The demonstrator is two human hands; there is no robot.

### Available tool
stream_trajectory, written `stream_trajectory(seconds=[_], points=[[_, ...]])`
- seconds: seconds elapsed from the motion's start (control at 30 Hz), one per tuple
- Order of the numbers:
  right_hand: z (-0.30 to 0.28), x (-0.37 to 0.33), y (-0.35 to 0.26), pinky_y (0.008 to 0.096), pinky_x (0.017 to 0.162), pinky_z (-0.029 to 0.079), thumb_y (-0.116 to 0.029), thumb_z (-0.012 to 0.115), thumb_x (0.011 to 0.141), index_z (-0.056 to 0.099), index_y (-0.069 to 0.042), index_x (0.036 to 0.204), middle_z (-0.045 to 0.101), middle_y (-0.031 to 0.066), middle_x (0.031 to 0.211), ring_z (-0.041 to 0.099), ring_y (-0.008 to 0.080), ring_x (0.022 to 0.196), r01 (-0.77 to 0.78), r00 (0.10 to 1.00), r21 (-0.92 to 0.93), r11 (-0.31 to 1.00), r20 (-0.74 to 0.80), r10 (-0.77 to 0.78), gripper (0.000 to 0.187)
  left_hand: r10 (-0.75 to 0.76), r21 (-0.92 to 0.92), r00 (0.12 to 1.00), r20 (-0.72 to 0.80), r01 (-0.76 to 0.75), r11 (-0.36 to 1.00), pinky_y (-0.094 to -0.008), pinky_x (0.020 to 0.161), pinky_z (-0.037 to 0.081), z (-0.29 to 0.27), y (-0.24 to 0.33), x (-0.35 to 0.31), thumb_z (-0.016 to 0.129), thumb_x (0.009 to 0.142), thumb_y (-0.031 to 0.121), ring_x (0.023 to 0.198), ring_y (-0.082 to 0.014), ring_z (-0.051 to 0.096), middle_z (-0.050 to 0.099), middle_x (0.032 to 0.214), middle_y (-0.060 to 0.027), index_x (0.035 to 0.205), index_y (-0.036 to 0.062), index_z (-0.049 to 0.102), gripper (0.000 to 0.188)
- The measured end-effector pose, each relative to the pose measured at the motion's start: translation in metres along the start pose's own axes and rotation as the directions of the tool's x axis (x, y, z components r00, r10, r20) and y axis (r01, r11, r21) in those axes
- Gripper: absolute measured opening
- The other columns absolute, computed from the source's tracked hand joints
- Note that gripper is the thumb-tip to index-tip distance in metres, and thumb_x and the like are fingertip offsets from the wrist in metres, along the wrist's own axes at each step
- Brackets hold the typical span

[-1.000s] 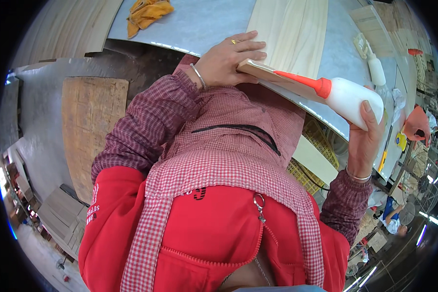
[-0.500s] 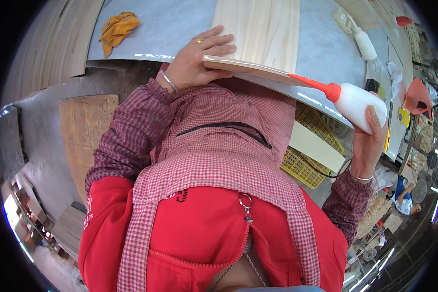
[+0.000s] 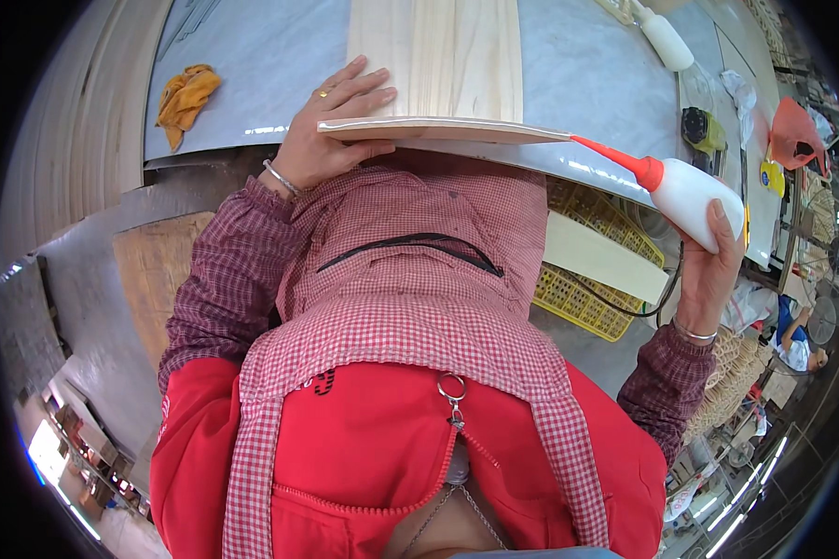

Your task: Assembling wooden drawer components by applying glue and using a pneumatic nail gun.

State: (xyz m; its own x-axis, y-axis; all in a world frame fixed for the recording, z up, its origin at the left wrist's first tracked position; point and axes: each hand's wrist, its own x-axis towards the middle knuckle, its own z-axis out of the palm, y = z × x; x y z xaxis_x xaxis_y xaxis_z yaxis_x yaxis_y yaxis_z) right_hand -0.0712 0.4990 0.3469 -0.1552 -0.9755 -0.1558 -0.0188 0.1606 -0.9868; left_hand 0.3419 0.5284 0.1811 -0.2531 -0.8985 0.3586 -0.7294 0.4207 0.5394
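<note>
A pale wooden board (image 3: 438, 70) lies on the grey-blue tabletop, its near end reaching over the table's front edge. My left hand (image 3: 331, 126) grips the near left corner, fingers spread on top and thumb below. Along that near edge runs a thin white line that looks like glue. In my right hand (image 3: 707, 279) is a white squeeze bottle (image 3: 694, 197) with a long red nozzle (image 3: 615, 160). The bottle is tilted, and its nozzle tip meets the right end of the edge.
A yellow cloth (image 3: 186, 101) lies left on the table, beside stacked wooden planks (image 3: 79, 121). Another white bottle (image 3: 667, 42) rests at the far right, near a tape measure (image 3: 702, 130). A yellow plastic crate (image 3: 583, 303) with a pale board across it sits below the table.
The view has shifted, so the table and board appear further left. Along the board's edge, the nozzle tip stays at the right end. Both hands keep their holds.
</note>
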Motion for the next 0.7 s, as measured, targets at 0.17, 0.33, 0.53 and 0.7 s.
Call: stream_trajectory(seconds=[0.17,0.33,0.53,0.7], points=[[-0.019,0.004,0.011,0.0376,0.086,0.054,-0.018,0.059,0.088,0.039,0.007,0.129,0.054,0.021,0.118,0.058,0.0307,0.104,-0.058,0.998,0.247,0.967,-0.008,0.062,0.051,0.005,-0.025,1.0,0.005,-0.005,1.0,-0.0398,0.112,0.029,-0.022,-0.004,-0.011,0.077,0.071,0.031,0.136,-0.0245,0.033,0.045,0.14,-0.0016,0.128,0.0221,0.055,0.062],[-0.038,-0.002,0.03,0.0438,0.092,0.052,-0.021,0.058,0.09,0.034,0.006,0.132,0.05,0.0243,0.125,0.054,0.0377,0.112,-0.081,0.996,0.535,0.841,0.009,0.09,0.056,-0.059,0.376,0.994,-0.097,0.092,0.922,-0.0414,0.106,0.033,-0.103,-0.039,-0.041,0.068,0.08,0.028,0.13,-0.0279,0.038,0.045,0.138,-0.0057,0.132,0.0166,0.049,0.057],[-0.042,-0.025,0.059,0.0455,0.096,0.05,-0.024,0.057,0.091,0.031,0.005,0.135,0.044,0.0254,0.133,0.049,0.0411,0.119,-0.143,0.99,0.791,0.595,0.122,0.075,0.058,-0.296,0.582,0.924,-0.242,0.382,0.717,-0.0409,0.097,0.04,-0.143,-0.098,-0.078,0.064,0.081,0.02,0.116,-0.03,0.05,0.052,0.129,-0.0063,0.125,0.0118,0.052,0.046],[-0.064,-0.036,0.077,0.0458,0.1,0.047,-0.018,0.056,0.09,0.027,0.002,0.139,0.036,0.0252,0.138,0.039,0.0449,0.125,-0.083,0.996,0.837,0.542,0.052,0.073,0.06,-0.437,0.47,0.883,-0.171,0.463,0.752,-0.0389,0.089,0.045,-0.132,-0.124,-0.067,0.061,0.083,0.016,0.106,-0.0306,0.057,0.057,0.12,-0.0082,0.122,0.01,0.052,0.04]])
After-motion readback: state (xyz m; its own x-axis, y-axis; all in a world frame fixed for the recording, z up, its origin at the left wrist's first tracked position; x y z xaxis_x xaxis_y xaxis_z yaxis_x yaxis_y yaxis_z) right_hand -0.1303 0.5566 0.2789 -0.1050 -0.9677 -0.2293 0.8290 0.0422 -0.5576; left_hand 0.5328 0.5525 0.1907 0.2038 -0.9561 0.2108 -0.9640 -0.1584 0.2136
